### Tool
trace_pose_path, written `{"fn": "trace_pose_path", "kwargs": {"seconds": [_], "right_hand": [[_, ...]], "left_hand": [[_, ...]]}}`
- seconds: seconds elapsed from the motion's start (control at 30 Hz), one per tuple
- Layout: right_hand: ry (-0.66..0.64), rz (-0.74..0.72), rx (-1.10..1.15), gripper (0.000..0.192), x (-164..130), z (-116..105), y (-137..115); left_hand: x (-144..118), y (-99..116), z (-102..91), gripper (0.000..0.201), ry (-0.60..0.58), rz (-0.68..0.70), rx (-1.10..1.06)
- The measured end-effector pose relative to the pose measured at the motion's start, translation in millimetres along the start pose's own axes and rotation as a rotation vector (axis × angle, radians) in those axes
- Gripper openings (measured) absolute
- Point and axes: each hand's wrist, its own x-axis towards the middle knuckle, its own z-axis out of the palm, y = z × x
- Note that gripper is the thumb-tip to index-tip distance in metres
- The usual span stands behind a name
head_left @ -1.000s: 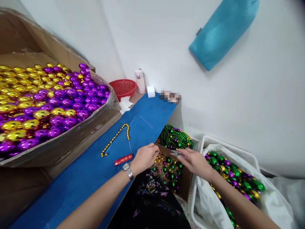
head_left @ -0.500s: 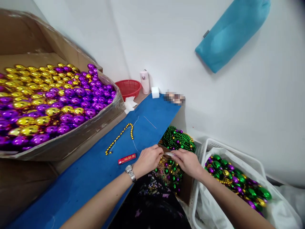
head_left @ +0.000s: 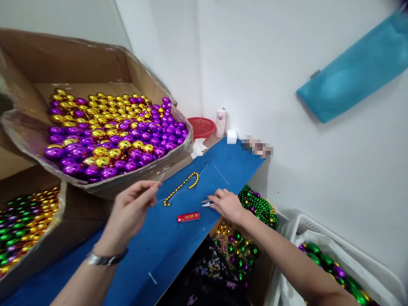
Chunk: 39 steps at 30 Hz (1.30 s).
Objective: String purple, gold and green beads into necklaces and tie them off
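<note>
This is a small bead-stringing workshop, set up as piecework in a plain corner of white walls. A large cardboard box [head_left: 95, 63] lined with plastic film brims with shiny gold and purple beads [head_left: 111, 136], and a second box [head_left: 28, 221] below it holds green and gold ones. A narrow bench [head_left: 165, 238] covered in blue felt carries a half-strung strand of gold beads [head_left: 181, 187] on thread. Beside the bench sit a heap of finished green necklaces [head_left: 258, 204] and a white basket [head_left: 321, 255] of mixed green, purple and gold beads.
</note>
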Motion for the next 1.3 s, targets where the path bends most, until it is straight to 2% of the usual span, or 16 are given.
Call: {"fn": "trace_pose_path", "kwargs": {"seconds": [0.07,0.13,0.27,0.37,0.47,0.6,0.73,0.8,0.87,0.97,1.1,1.13,1.23,1.3], "right_hand": [[-0.019,-0.037,-0.048,0.032,18.1,4.2,0.0],[-0.025,-0.013,-0.115,0.030,32.6,5.3,10.7],[-0.023,0.087,-0.292,0.028,49.4,-1.0,54.3],[-0.047,-0.042,-0.384,0.029,50.3,-3.2,81.9],[-0.075,-0.230,-0.433,0.030,49.4,1.8,96.7],[-0.107,-0.431,-0.453,0.026,57.7,6.9,106.0],[-0.084,-0.504,-0.408,0.015,71.7,-3.9,104.4],[-0.035,-0.479,-0.358,0.007,76.5,-13.4,92.6],[0.041,-0.414,-0.287,0.009,76.5,-23.1,67.5],[0.149,-0.307,-0.135,0.016,63.0,-37.8,4.8],[0.139,-0.360,0.123,0.018,30.6,-57.8,-87.8],[0.133,-0.375,0.316,0.017,24.0,-60.9,-105.0],[0.155,-0.389,0.592,0.017,13.8,-61.4,-134.4],[0.176,-0.385,0.619,0.018,13.0,-56.6,-139.2]], "left_hand": [[-1.7,9.2,-25.9,0.023,0.142,-0.020,-0.060],[-6.7,14.1,-48.2,0.023,0.235,-0.054,-0.104],[-25.4,4.4,-73.5,0.027,0.274,-0.156,-0.174],[-42.5,-14.8,-74.4,0.026,0.196,-0.256,-0.225],[-54.8,-32.4,-68.4,0.023,0.108,-0.330,-0.331],[-64.1,-41.8,-62.0,0.020,0.099,-0.368,-0.439],[-73.5,-41.5,-60.3,0.018,0.105,-0.380,-0.472],[-77.3,-41.2,-60.7,0.017,0.123,-0.358,-0.460],[-79.9,-41.0,-61.1,0.017,0.143,-0.318,-0.405],[-82.1,-41.0,-60.4,0.017,0.162,-0.244,-0.276],[-84.2,-41.8,-56.2,0.015,0.159,-0.169,-0.152],[-84.8,-42.0,-54.9,0.014,0.151,-0.152,-0.135],[-86.6,-41.3,-52.1,0.011,0.128,-0.095,-0.097],[-87.4,-40.1,-51.5,0.009,0.120,-0.065,-0.080]]}}
